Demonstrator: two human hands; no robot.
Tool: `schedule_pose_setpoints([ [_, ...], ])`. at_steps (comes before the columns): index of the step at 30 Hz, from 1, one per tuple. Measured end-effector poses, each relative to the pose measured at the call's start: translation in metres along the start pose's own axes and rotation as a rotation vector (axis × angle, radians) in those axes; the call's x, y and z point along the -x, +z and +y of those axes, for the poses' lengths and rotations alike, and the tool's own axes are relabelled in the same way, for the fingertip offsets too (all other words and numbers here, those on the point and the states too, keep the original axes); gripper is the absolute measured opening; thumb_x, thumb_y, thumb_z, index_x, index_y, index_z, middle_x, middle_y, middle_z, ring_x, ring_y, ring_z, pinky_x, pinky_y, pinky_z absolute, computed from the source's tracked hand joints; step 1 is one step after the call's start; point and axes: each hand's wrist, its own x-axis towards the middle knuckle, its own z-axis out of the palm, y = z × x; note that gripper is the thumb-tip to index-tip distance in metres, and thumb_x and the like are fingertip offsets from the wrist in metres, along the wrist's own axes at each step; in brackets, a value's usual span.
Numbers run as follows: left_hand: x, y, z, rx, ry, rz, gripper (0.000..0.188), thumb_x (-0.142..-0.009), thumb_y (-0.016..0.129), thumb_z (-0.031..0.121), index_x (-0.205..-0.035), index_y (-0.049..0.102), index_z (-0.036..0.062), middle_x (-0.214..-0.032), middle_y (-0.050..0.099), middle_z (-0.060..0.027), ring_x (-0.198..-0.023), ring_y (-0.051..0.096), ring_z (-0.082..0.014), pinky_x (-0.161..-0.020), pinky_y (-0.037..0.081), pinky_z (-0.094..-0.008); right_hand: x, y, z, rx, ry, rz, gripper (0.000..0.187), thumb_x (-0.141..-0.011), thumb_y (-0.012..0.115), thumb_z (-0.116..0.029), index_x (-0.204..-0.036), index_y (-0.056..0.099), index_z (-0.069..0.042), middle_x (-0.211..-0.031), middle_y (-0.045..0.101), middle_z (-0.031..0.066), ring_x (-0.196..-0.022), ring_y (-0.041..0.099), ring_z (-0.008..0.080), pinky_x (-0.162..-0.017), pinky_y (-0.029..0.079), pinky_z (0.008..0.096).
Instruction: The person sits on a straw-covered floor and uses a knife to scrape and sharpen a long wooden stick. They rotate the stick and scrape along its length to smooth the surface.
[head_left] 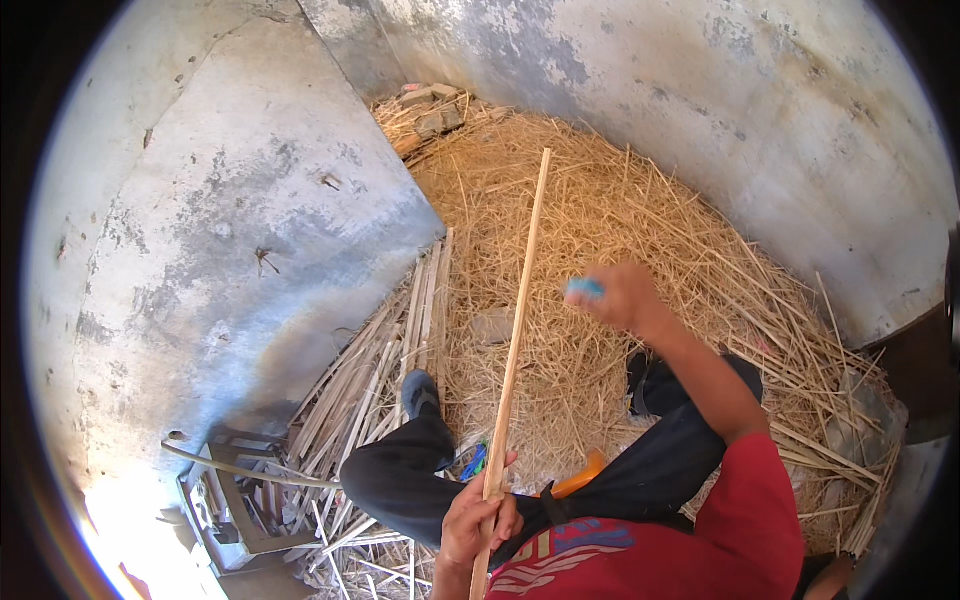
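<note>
A long, thin strip of pale wood [525, 280] stands slanted in front of me, its far end raised over the shavings. My left hand [480, 520] is closed around its lower part, near my lap. To the right of the strip and apart from it, my right hand [625, 297] is raised and closed on a small blue object [585, 288]. Only one end of that object shows past the fingers, so its kind is unclear.
Straw-like wood shavings [600, 210] cover the floor. Many loose wood strips [370, 360] lie at the left, and more along the right wall [800, 150]. A brick [492, 326] lies ahead. A box-like frame [235, 500] stands lower left. Something orange [580, 477] shows by my legs.
</note>
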Motion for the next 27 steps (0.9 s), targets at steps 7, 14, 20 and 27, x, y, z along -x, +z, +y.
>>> schedule_pose_setpoints([
  [7, -0.009, 0.008, 0.002, -0.044, 0.011, -0.068, 0.05, -0.098, 0.04, 0.016, -0.144, 0.025, 0.0005, -0.055, 0.043, -0.0042, -0.039, 0.033, -0.0103, -0.051, 0.033, -0.0262, 0.038, 0.019, -0.065, 0.023, -0.464, -0.023, 0.068, -0.074, 0.053, -0.076, -0.059, 0.055, -0.01, -0.049, 0.053, 0.0079, -0.044, 0.057, 0.0276, -0.041, 0.042, 0.0377],
  [14, -0.005, 0.018, -0.005, -0.227, -0.006, 0.066, 0.047, -0.099, 0.042, 0.016, -0.141, 0.029, -0.0001, -0.054, 0.035, 0.0018, -0.04, 0.027, -0.0066, -0.05, 0.031, -0.0218, 0.013, 0.026, -0.029, 0.068, -0.189, 0.039, 0.068, -0.077, 0.047, -0.077, -0.059, 0.058, -0.011, -0.049, 0.054, 0.0081, -0.045, 0.058, 0.0267, -0.041, 0.043, 0.0369],
  [20, -0.004, 0.018, -0.006, -0.169, -0.005, 0.101, 0.048, -0.098, 0.044, 0.011, -0.142, 0.027, 0.0005, -0.06, 0.035, 0.0045, -0.046, 0.03, -0.0039, -0.051, 0.03, -0.0213, 0.013, 0.025, -0.037, 0.047, -0.392, 0.134, 0.071, -0.077, 0.044, -0.079, -0.056, 0.054, -0.011, -0.047, 0.053, 0.0069, -0.042, 0.056, 0.0242, -0.039, 0.041, 0.0346],
  [27, -0.003, 0.014, -0.008, -0.193, -0.006, 0.071, 0.049, -0.097, 0.045, 0.008, -0.142, 0.027, 0.0007, -0.062, 0.035, 0.0048, -0.048, 0.031, -0.0035, -0.052, 0.03, -0.0219, -0.016, 0.028, -0.001, 0.17, -0.207, 0.101, 0.069, -0.077, 0.045, -0.079, -0.059, 0.056, -0.013, -0.045, 0.05, 0.0057, -0.04, 0.054, 0.0234, -0.038, 0.039, 0.035],
])
